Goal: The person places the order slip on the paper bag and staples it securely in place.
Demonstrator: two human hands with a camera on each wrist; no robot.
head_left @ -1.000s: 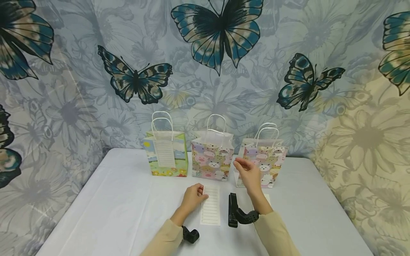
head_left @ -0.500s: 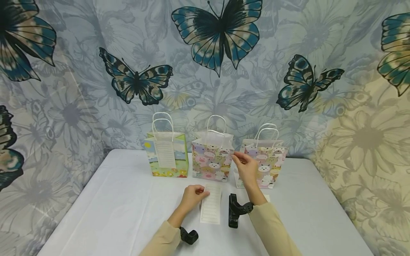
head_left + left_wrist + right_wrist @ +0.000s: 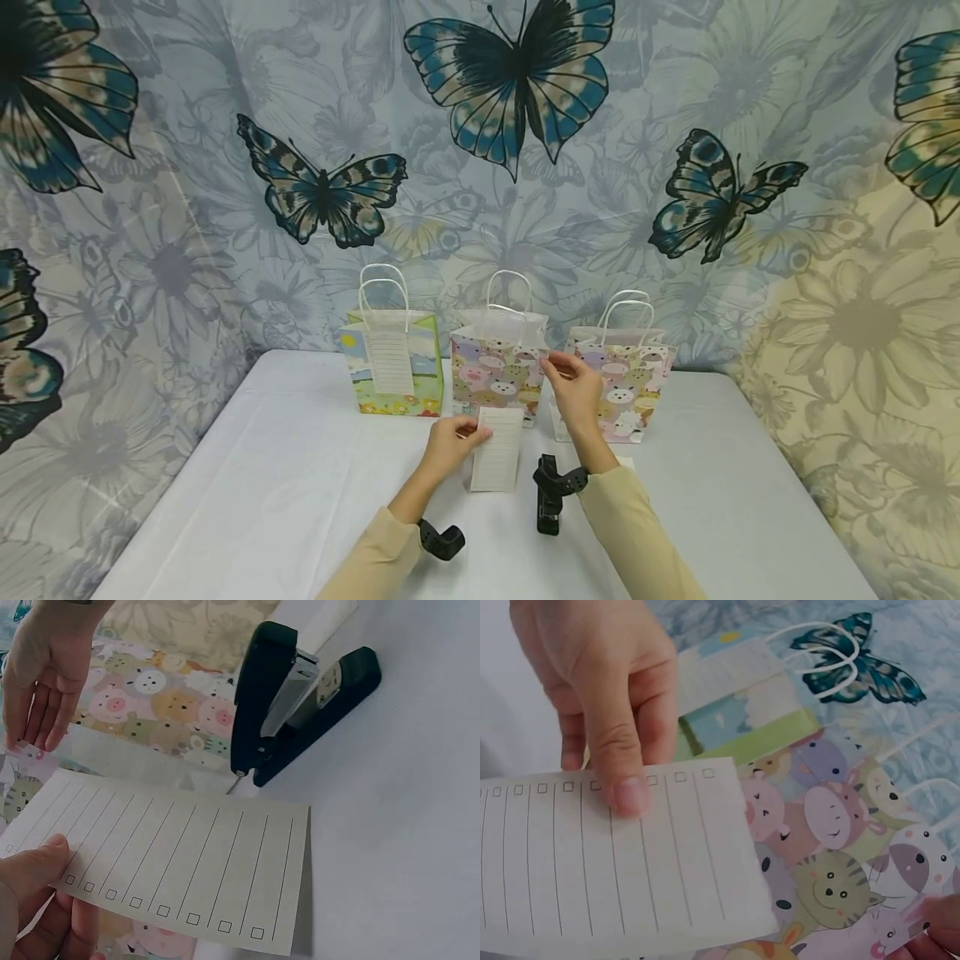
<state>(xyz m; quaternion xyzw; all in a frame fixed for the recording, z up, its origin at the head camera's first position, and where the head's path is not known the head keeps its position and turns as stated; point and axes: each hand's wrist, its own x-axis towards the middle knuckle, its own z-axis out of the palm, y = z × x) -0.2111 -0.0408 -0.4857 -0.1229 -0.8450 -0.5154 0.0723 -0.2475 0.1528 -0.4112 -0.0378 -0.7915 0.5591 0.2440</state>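
Note:
My left hand (image 3: 447, 446) pinches a lined paper slip (image 3: 498, 450) with small checkboxes, thumb on its front and fingers behind. The slip is raised in front of the middle gift bag (image 3: 487, 367), which is printed with cartoon animals, and overlaps its lower part in the head view. The thumb and fingers of my right hand (image 3: 577, 392) pinch the right side edge of that bag. In the right wrist view the slip (image 3: 615, 862) shows its row of checkboxes beside the left thumb. A black stapler (image 3: 300, 712) rests on the table near the right wrist.
A green landscape gift bag (image 3: 397, 367) with a lined slip (image 3: 388, 362) on its front stands at left. Another animal-print bag (image 3: 622, 383) stands at right, partly behind my right hand. Another piece of paper (image 3: 626, 462) shows beside the right forearm on the white table (image 3: 247, 483).
My left hand has lifted the slip off the table and moved it up toward the middle bag. My right hand has shifted slightly left to the middle bag's edge.

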